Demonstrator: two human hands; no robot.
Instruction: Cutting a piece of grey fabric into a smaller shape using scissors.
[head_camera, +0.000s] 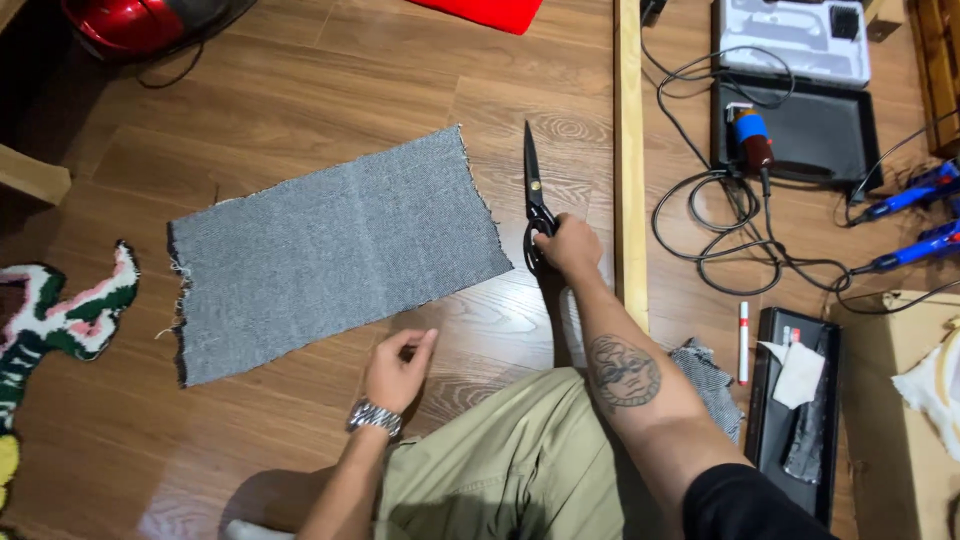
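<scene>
Right hand (568, 243) over scissor handles (537, 245)

The scissors' handles (537, 245) hide under the right hand (568, 246); the red object (130, 20), perhaps a helmet, is cut off.

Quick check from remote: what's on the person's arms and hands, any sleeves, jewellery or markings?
Left hand: bare, with a silver metal watch at the wrist. Right hand: bare, a round dark tattoo on the forearm, and a black sleeve higher up.
</scene>
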